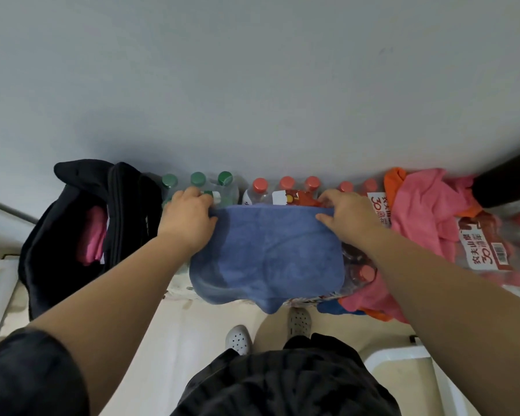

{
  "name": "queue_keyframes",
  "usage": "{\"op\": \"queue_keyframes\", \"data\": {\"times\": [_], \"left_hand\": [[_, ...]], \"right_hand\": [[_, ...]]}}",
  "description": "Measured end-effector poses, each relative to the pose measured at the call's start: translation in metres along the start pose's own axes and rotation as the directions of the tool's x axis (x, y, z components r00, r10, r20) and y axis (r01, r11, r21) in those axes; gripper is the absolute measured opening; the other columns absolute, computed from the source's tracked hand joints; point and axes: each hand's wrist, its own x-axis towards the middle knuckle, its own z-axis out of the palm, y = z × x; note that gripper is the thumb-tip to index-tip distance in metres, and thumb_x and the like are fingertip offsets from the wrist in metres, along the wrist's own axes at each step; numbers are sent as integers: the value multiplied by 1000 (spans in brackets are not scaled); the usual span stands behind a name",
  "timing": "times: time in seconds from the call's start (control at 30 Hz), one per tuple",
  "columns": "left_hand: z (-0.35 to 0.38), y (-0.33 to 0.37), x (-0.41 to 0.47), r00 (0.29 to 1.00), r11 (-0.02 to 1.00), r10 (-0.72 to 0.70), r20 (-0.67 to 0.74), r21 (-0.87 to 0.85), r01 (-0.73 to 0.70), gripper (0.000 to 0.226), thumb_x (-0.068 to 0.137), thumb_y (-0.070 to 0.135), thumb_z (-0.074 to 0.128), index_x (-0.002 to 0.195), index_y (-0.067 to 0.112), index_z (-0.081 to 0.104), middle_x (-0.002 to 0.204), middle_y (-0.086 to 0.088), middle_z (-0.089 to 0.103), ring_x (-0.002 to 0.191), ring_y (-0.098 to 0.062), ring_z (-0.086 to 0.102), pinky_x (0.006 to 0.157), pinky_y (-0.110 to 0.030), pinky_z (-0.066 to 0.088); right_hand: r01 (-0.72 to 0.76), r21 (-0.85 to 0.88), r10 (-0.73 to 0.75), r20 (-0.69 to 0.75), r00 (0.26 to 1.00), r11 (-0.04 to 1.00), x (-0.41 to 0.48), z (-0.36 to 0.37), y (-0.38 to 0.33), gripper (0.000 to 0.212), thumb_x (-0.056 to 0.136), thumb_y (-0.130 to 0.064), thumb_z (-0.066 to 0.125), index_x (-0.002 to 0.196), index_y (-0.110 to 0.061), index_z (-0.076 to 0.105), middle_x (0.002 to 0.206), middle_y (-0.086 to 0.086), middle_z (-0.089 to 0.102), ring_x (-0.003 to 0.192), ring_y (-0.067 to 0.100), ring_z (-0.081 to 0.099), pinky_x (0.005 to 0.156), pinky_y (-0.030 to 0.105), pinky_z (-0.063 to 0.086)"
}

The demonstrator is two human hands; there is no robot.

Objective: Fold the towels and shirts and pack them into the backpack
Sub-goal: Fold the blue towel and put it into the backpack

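Observation:
A blue towel (267, 250) lies spread over packs of bottled water in front of me, its near edge hanging down. My left hand (188, 220) grips the towel's far left corner, and my right hand (347, 217) pinches its far right corner. A black backpack (57, 235) stands open at the left against the wall, with a pink cloth (92, 238) showing inside it. A heap of pink and orange cloths (424, 211) lies to the right on more bottle packs.
Green-capped bottles (197, 180) and red-capped bottles (285, 184) stand along the grey wall behind the towel. A dark pole (508, 181) enters at the upper right. A white tub rim (397, 355) sits at the lower right. My feet in white shoes (237, 339) stand on the pale floor.

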Motion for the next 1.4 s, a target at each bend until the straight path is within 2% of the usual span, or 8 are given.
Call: {"op": "queue_keyframes", "data": {"times": [0.23,0.4,0.63,0.8,1.03,1.13,1.27,1.4], "left_hand": [[-6,-2,-3,1000,975,15,-5,-221,-15,3,84,15,61,84,12,60,86,-6,62,85,-32,57,66,-35,42],[-30,-3,-32,999,826,-31,-35,-563,6,17,82,11,67,80,25,56,71,-1,64,61,-18,52,59,-31,44],[-57,-12,-84,998,653,52,18,-757,-21,21,80,-3,75,78,18,69,73,-3,69,63,-12,55,65,-31,46],[-70,-16,-106,995,579,50,82,-815,38,15,74,-7,82,78,5,73,72,-5,73,67,-16,64,71,-34,53],[-90,-40,-121,928,585,250,278,-807,84,28,65,-2,89,85,13,75,76,-24,68,70,-28,60,75,-42,49],[-92,-44,-116,913,748,219,345,-660,70,32,69,3,89,91,23,77,69,-20,65,62,-24,57,68,-42,53],[-81,-32,-97,988,905,39,148,-425,28,15,72,17,86,66,23,73,59,3,67,61,-17,65,78,-40,52],[-64,-21,-66,994,942,-69,-84,-332,37,3,82,23,74,84,21,76,76,7,66,79,-21,63,72,-29,45]], "right_hand": [[24,172,-17,-41,999,985,-8,-1,2,13,85,-22,74,97,-23,67,91,0,71,84,23,64,76,33,52],[85,362,-51,-103,993,928,-37,-25,5,15,84,-13,77,88,-22,67,80,-13,63,72,-1,56,64,5,37],[48,497,-42,-23,999,866,-94,-53,10,23,85,-6,76,94,-24,67,89,2,69,81,16,65,73,28,54],[-22,556,-21,71,997,831,-122,-66,3,16,84,-6,77,90,-20,76,85,1,75,83,16,70,75,24,57],[-95,476,-151,453,879,874,-145,-101,-6,7,86,-12,76,88,-18,79,90,2,77,88,19,72,80,31,58],[-81,502,-205,489,848,861,-144,-111,-11,5,87,-13,74,88,-17,78,89,6,75,85,18,70,78,30,56],[-17,341,-100,324,941,940,-118,-93,-16,9,88,-12,75,86,-20,75,77,0,73,74,16,68,75,36,56],[-140,467,48,205,978,873,-87,-64,-16,8,95,-11,65,90,-17,69,70,2,62,54,16,57,56,35,50]]}}
